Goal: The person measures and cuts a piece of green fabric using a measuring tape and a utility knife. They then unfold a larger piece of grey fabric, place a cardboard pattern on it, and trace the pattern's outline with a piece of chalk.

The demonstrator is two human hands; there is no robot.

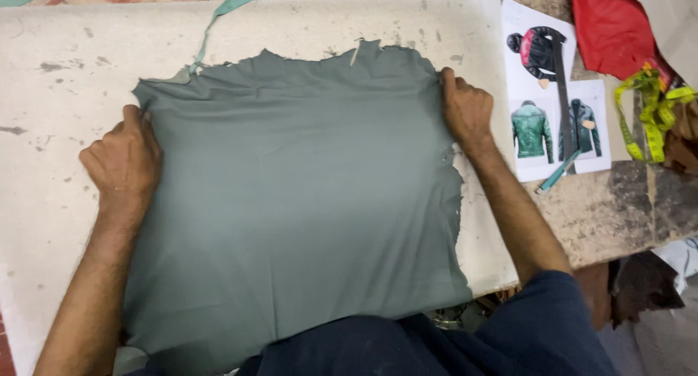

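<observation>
So both hands are working the edges of a grey-green leather hide (291, 201) spread flat on a worn white cutting board (51, 41). Left hand (123, 161) has its fingers curled down on the hide's left edge, right hand (465, 110) pinches the far right edge, knuckles up, nothing else in either one. To do this well I'd say pull evenly outward from both sides so the wrinkles near the far edge flatten, and keep the ragged right border on the board. Jacket reference sheets (552, 92), a teal pen (558, 172) and a yellow tape measure (651, 107) sit off to the right.
</observation>
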